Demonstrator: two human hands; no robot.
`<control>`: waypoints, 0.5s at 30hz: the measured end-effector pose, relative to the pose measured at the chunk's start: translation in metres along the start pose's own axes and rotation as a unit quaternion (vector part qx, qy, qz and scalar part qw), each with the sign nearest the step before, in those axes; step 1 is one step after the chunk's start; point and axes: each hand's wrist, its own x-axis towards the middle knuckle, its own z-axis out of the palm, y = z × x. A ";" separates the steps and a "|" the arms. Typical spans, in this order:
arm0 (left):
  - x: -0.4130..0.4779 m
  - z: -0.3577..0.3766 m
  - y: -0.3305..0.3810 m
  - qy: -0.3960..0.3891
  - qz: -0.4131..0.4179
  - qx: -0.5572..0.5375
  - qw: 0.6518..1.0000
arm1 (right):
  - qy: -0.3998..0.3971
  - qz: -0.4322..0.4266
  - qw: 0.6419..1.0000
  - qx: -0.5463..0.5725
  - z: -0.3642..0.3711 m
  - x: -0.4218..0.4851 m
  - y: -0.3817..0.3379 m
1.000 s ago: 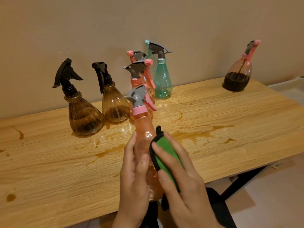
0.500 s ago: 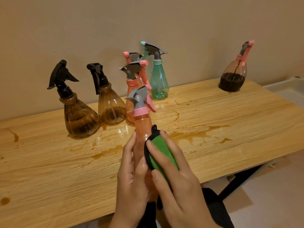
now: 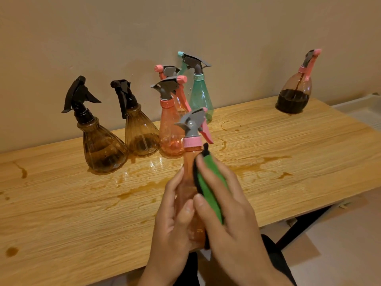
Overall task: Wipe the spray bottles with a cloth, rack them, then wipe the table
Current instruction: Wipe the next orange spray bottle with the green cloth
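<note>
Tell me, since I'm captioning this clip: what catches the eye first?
Front and centre, the left hand grips an orange spray bottle while the right hand presses a green cloth against it. Behind them, brown spills streak the wooden table, where six more bottles stand near the wall.

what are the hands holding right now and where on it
The left hand grips the orange plastic spray bottle around its lower body; the right hand holds a green cloth against the bottle's side.
</note>
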 end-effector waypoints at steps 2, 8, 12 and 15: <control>0.001 -0.002 0.000 0.026 -0.008 -0.024 0.999 | -0.005 -0.038 0.998 -0.056 0.007 -0.013 0.004; 0.000 -0.003 0.000 0.051 0.002 -0.027 0.998 | 0.032 0.033 0.999 0.028 0.011 -0.029 0.009; -0.003 -0.002 0.000 -0.016 0.030 0.046 0.998 | 0.015 0.112 0.982 0.148 -0.006 -0.005 0.013; -0.003 0.000 -0.001 -0.022 0.023 0.055 0.998 | 0.013 0.062 0.993 0.105 -0.011 -0.004 0.009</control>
